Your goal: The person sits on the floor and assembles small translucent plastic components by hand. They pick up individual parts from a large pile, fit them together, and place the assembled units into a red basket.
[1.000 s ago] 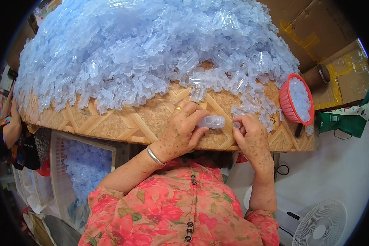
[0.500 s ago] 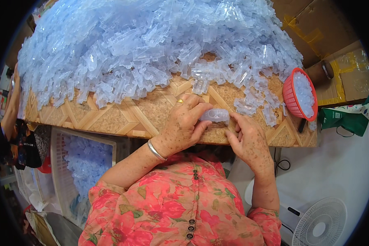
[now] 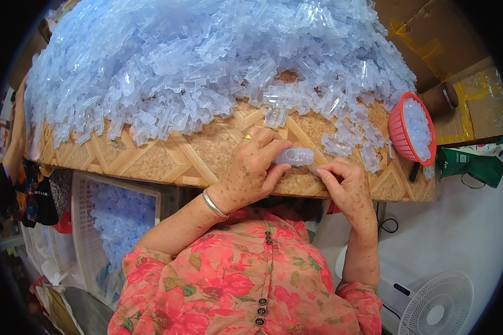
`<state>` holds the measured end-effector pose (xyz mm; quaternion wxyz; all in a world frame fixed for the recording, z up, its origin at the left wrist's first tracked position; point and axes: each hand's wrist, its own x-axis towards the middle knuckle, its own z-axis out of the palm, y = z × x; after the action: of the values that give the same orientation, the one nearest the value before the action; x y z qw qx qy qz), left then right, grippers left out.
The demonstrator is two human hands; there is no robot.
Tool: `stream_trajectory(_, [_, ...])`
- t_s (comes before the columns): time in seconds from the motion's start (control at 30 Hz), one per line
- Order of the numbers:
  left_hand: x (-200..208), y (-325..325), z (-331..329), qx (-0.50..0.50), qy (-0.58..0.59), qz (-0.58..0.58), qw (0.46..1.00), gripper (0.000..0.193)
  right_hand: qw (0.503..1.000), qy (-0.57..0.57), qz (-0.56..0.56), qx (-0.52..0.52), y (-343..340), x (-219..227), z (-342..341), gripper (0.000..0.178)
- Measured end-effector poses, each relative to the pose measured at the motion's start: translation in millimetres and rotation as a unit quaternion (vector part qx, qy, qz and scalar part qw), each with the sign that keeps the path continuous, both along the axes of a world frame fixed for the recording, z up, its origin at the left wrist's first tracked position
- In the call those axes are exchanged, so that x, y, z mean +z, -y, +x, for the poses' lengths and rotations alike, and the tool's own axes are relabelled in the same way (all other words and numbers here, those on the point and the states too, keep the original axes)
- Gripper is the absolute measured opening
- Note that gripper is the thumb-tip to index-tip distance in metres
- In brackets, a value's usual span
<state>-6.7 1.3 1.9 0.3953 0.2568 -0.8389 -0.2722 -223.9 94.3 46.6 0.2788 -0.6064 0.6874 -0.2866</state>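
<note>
Between the thumb and fingers of my left hand (image 3: pixel 254 166) is a small see-through plastic case (image 3: pixel 296 157), long and rounded at one end, held low over the tabletop. My right hand (image 3: pixel 347 187) is just right of the case and apart from it, thumb and forefinger pinched. Whatever lies in that pinch, if anything, is too small to make out. Ahead of both hands a big heap of bluish transparent plastic pieces (image 3: pixel 207 67) covers the table, with a few loose pieces (image 3: pixel 341 142) scattered near my right hand.
A red basket (image 3: pixel 398 131) of small translucent parts stands at the table's right end, beside a dark stick-like object (image 3: pixel 414 172). Cardboard boxes (image 3: pixel 430 44) are behind it. Below left is a white crate (image 3: pixel 84 223) of plastic parts; below right, a fan (image 3: pixel 439 304). Another person's arm (image 3: pixel 15 134) shows far left.
My right hand has drawn away from the case, slightly to the right, and its fingers have closed into a pinch. My left hand still holds the case in nearly the same place.
</note>
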Motion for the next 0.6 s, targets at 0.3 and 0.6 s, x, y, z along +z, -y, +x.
stream_trajectory(0.3, [4, -1, -1, -0.004, 0.013, 0.01, 1.0, 0.038, 0.99, -0.1, 0.065, -0.069, 4, -1, -12, 0.02])
stream_trajectory(0.6, [3, -1, 0, -0.005, 0.011, 0.013, 1.0, 0.043, 0.993, -0.1, -0.035, -0.046, -5, -14, -1, 0.026])
